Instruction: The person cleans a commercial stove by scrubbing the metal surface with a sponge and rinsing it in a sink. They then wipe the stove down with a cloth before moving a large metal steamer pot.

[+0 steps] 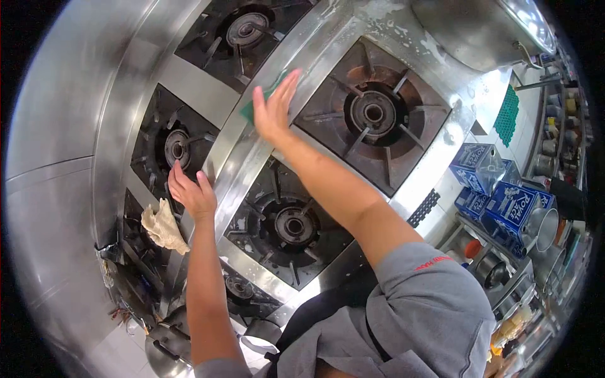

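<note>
A green scouring pad [247,112] lies under my right hand [275,108], pressed on the raised steel strip [234,154] between the two rows of burners. The fingers of that hand are stretched out over the pad. My left hand [193,194] is farther left and nearer to me, fingers apart, at the edge of the steel beside the left burners; nothing shows in it. A crumpled beige cloth [164,227] lies just left of my left wrist. Right of my right hand is a large burner [374,113] with a black grate.
Another burner [294,226] sits between my forearms, and one [177,148] is at the left. A large steel pot [466,34] stands at the upper right, near wet, soapy steel. Blue tins [512,205] and shelves are at the right. A pan [167,349] is at the lower left.
</note>
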Demonstrator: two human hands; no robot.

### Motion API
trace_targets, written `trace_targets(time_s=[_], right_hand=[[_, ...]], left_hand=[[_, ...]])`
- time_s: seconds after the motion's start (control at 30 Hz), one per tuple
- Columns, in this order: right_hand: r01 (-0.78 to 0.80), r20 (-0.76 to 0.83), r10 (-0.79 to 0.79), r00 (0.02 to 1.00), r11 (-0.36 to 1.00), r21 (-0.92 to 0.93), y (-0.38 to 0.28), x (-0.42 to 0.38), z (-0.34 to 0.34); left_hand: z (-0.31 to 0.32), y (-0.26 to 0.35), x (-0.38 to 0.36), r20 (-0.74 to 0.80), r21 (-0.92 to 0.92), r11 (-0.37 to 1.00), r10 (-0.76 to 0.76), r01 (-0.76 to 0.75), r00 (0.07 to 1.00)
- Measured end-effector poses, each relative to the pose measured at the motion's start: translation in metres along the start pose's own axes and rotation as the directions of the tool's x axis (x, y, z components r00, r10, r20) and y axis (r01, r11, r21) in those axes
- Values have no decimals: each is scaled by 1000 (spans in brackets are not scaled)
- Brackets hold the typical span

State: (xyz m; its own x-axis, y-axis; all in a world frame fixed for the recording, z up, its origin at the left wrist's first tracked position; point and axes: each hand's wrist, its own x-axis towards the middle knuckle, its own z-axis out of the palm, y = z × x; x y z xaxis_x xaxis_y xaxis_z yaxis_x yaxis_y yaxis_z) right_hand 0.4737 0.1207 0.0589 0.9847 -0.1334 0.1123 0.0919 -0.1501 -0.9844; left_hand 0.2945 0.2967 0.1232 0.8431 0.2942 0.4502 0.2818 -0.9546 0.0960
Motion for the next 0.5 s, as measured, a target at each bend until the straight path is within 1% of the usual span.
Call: trace_targets(time_s=[0.03, 0.1, 0.17, 0.2, 0.27, 0.33, 0.37, 0.43, 0.47, 0.5], right_hand=[[-30, -48, 28, 998, 999, -46, 8, 25, -5], [-223, -168, 249, 954, 962, 157, 0, 100, -34], [-154, -231, 184, 955, 978, 141, 5, 132, -49], [-156, -219, 184, 958, 978, 138, 5, 122, -41], [-184, -179, 210, 961, 971, 154, 0, 82, -23], [-91, -100, 90, 991, 996, 2, 9, 2, 13], [-94, -104, 94, 990, 996, 4, 8, -3, 12], [-71, -3, 71, 997, 995, -64, 13, -1, 6], [-146, -70, 147, 987, 989, 18, 17, 25, -4], [-203, -125, 216, 968, 973, 109, 19, 73, -16]], left_hand=[[4, 0, 0, 0, -9, 1000, -2, 2, 1000], [1, -4, -1, 0, -6, 1000, 19, -19, 1000], [-1, -4, 1, 8, -20, 1000, 20, -20, 1000], [1, -3, 1, 4, -46, 999, 24, -24, 1000], [3, -5, -1, -3, -31, 999, 16, -16, 1000], [3, -5, 1, 7, -23, 1000, 17, -17, 1000], [-1, -7, 1, 9, -23, 999, 23, -22, 1000], [2, -5, 0, 27, -13, 1000, 16, -15, 1000], [4, -4, 0, 35, -25, 1000, 20, -19, 999], [5, -3, 3, 23, -27, 1000, 16, -15, 1000]])
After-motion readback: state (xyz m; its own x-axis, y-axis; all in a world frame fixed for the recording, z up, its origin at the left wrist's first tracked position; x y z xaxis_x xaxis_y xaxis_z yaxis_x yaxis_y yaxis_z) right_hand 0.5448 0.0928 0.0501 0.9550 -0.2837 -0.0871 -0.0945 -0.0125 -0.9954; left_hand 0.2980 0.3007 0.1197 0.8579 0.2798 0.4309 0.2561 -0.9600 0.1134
